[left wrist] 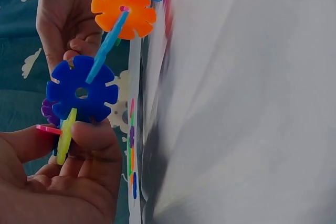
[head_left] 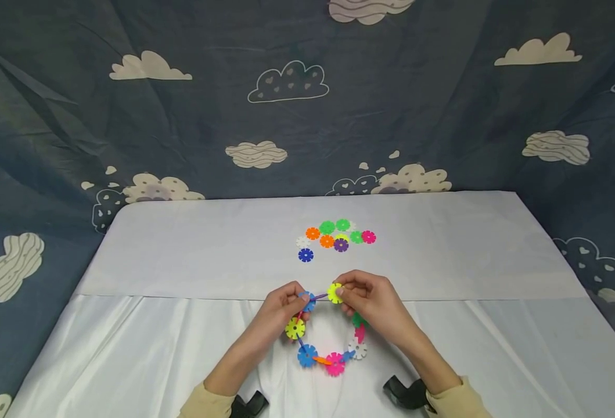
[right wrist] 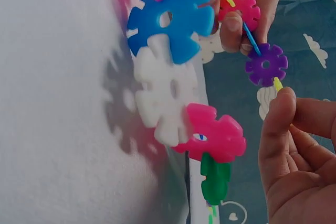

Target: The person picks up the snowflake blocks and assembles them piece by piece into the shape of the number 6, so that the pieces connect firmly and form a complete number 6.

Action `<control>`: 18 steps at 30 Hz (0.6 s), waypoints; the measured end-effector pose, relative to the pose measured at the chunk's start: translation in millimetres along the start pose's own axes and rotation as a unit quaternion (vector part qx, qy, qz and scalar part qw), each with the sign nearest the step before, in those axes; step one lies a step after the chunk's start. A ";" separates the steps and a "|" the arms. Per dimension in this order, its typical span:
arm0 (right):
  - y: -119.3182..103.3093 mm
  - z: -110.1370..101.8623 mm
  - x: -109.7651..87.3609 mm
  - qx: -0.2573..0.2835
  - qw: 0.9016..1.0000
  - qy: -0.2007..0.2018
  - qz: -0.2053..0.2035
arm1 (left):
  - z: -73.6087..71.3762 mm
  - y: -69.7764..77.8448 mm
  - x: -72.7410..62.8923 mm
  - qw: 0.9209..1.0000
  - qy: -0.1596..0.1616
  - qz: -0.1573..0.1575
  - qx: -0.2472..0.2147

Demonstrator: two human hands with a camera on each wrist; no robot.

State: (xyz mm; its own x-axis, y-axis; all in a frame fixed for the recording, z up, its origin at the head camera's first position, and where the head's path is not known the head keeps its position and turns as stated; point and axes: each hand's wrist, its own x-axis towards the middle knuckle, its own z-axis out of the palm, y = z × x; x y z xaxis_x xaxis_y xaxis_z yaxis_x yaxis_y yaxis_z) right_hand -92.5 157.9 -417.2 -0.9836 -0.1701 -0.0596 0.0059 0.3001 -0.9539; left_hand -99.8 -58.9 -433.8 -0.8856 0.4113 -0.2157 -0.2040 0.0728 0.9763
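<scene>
A chain of slotted snowflake discs, linked edge to edge, curves in a ring between my hands. My left hand [head_left: 281,307] pinches the chain at its upper left, by a light blue disc [head_left: 309,301] and a pink one [left wrist: 48,129]. Thumb and fingers of my right hand [head_left: 374,297] pinch a yellow disc [head_left: 334,293], slotted into a purple disc [right wrist: 266,65]. Below hang a pink disc [head_left: 335,364] and a white disc [right wrist: 165,90]. A green disc [right wrist: 216,179] sits under my right hand; whether it joins the yellow one I cannot tell.
Loose discs lie in a cluster further back on the white cloth, among them an orange disc [head_left: 312,233], a dark blue disc [head_left: 305,255] and a pink disc [head_left: 369,237]. Behind the table [head_left: 182,249] hangs a dark curtain [head_left: 208,35] with cloud prints.
</scene>
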 end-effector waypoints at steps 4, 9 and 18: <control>-0.8 2.2 -0.8 0.010 1.000 0.011 0.005 | 0.1 0.6 -1.2 1.000 0.002 0.003 0.003; -0.3 6.1 -2.9 -0.029 0.999 0.013 -0.014 | 1.5 1.3 -2.7 1.000 0.003 0.006 0.012; 1.1 8.1 -2.7 -0.020 0.999 0.010 -0.029 | 3.7 0.5 -2.7 1.000 0.016 0.017 0.015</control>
State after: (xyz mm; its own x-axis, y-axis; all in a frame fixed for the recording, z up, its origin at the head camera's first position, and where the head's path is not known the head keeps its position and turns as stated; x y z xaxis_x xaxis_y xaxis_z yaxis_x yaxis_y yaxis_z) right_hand -88.4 151.0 -420.4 -0.9854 -0.1701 0.0006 -0.0571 0.3273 -0.9432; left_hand -96.0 -56.6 -432.6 -0.9049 0.3848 -0.1820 -0.1611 0.0862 0.9832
